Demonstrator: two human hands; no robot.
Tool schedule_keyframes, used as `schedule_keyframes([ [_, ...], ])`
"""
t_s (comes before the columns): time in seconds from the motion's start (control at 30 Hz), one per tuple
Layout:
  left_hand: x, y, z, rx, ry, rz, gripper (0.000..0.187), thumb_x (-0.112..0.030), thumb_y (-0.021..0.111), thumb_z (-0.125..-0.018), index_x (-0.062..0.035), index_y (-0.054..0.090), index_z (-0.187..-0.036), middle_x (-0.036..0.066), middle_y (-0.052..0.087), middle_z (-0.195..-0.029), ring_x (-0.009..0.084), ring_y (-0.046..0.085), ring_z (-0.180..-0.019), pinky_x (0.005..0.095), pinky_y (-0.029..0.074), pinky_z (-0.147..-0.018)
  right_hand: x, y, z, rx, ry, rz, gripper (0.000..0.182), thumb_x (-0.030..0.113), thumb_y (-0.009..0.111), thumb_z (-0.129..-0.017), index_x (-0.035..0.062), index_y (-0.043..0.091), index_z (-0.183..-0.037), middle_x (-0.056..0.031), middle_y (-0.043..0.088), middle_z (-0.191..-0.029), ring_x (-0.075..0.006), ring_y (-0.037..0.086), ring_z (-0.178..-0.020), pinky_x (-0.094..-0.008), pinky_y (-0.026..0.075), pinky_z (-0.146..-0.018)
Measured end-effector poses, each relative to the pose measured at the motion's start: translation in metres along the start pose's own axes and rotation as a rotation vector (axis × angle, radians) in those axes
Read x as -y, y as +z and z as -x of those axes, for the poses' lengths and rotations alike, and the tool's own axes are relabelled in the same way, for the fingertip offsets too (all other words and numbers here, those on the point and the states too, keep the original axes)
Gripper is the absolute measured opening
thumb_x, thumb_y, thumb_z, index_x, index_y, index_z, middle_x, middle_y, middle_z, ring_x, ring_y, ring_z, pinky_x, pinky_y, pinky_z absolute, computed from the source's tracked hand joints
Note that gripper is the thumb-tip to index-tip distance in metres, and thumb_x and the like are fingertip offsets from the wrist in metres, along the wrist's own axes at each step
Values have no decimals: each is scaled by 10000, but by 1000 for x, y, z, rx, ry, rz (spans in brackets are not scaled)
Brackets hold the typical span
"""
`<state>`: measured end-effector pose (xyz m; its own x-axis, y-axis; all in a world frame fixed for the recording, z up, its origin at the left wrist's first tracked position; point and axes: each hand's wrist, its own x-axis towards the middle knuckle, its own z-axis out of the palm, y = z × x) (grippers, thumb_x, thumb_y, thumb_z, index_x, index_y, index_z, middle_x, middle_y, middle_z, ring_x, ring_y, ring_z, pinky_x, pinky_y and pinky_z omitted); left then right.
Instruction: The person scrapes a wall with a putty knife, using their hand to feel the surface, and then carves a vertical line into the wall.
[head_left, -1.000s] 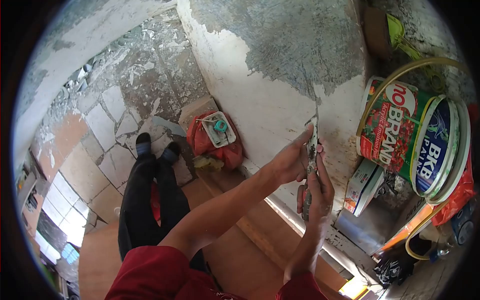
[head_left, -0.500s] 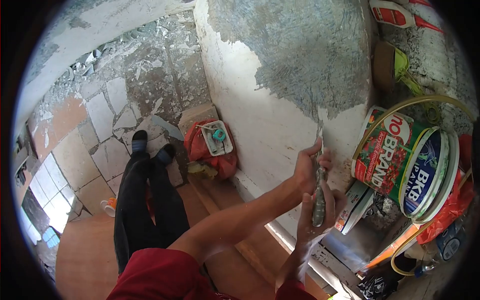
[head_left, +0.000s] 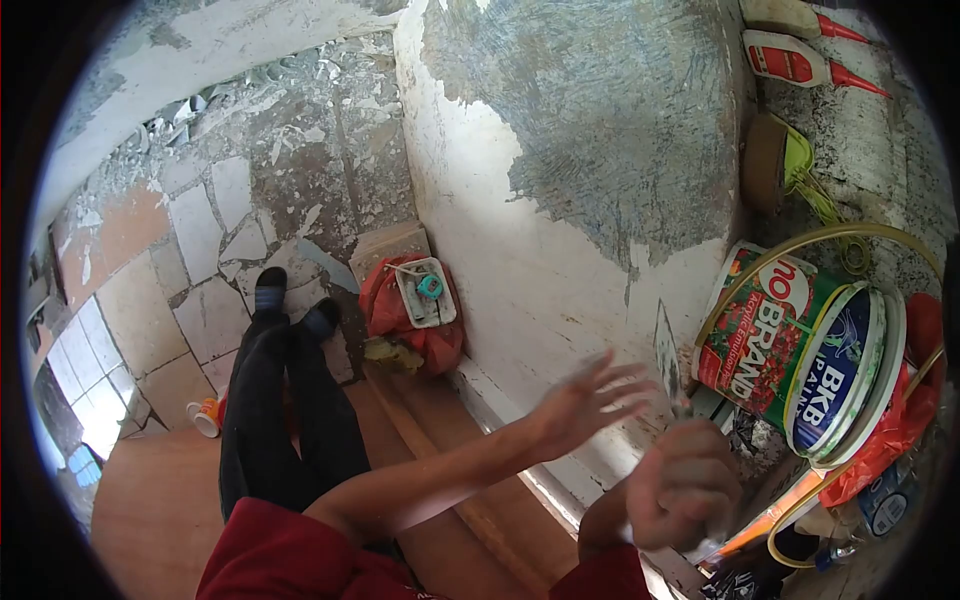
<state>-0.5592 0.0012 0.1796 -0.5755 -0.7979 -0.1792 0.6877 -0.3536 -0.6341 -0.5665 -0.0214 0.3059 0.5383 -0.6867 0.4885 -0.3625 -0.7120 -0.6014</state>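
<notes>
My right hand (head_left: 685, 488), blurred by motion, is wrapped round the handle of a scraper. The thin, pale-smeared blade of the scraper (head_left: 665, 345) points up and away, in front of the white lower part of the wall. To its left, my left hand (head_left: 592, 405) is open with fingers spread, empty, and slightly smeared. Beyond both hands stands the wall (head_left: 600, 140), with a rough grey patch where the white coat is gone and a ragged edge between the two.
Paint buckets (head_left: 790, 345) with a hose (head_left: 850, 232) lie at right. Above them are a tape roll (head_left: 764, 163) and red-nozzled bottles (head_left: 790, 58). A white tray (head_left: 446, 303) holding a teal tape measure (head_left: 429, 287) rests on a red bag (head_left: 380, 300). Broken tiles cover the floor (head_left: 140, 290).
My left hand has let go of the scraper and moved down and left, fingers opening. My right hand has drawn the scraper down and right, back from the edge of the grey patch.
</notes>
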Motion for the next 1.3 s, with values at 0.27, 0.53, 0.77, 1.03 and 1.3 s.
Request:
schedule_keyframes([
  [0.27, -2, -43, 0, -187, 296, -366, 562, -282, 444, -980, -90, 110, -1390, 153, 334, -1416, 287, 423, -1259, 420, 377, -1040, -34, 28, 7, 129, -3, 222, 385, 193, 533, -848, 49, 409, -513, -86, 482, -501, -216, 511, -447, -347, 452, -474],
  [0.53, 20, -63, -6, -142, 186, -588, 776, -378, 536, -925, -116, 23, -1445, 136, 198, -1495, 283, 332, -1325, 430, 318, -1076, -51, 23, 5, 104, 76, 353, 307, 120, 489, -838, 27, 451, -548, -87, 491, -517, -194, 498, -464, -316, 394, -448],
  [0.77, 25, -72, 14, -276, 86, -553, 738, -310, 502, -943, -115, 2, -1450, 142, 196, -1500, 307, 341, -1327, 428, 333, -1075, -54, 14, 2, 78, -134, 264, 280, 54, 471, -838, 67, 370, -577, -49, 439, -492, -189, 454, -416, -305, 382, -406],
  [1.03, 13, -81, 22, -310, 139, -507, 722, -275, 490, -942, -97, 1, -1442, 154, 185, -1503, 329, 368, -1310, 437, 347, -1067, -45, -3, 8, 29, -19, 300, 246, 55, 505, -841, 77, 440, -605, -82, 512, -573, -220, 528, -524, -310, 436, -512],
  [1.3, 4, -74, 30, -321, 163, -514, 689, -246, 472, -951, -98, 10, -1441, 168, 192, -1493, 313, 406, -1280, 429, 361, -1063, -7, -16, -26, 304, 7, 149, 232, 51, 469, -832, 75, 434, -604, -63, 484, -590, -169, 500, -526, -301, 410, -497],
])
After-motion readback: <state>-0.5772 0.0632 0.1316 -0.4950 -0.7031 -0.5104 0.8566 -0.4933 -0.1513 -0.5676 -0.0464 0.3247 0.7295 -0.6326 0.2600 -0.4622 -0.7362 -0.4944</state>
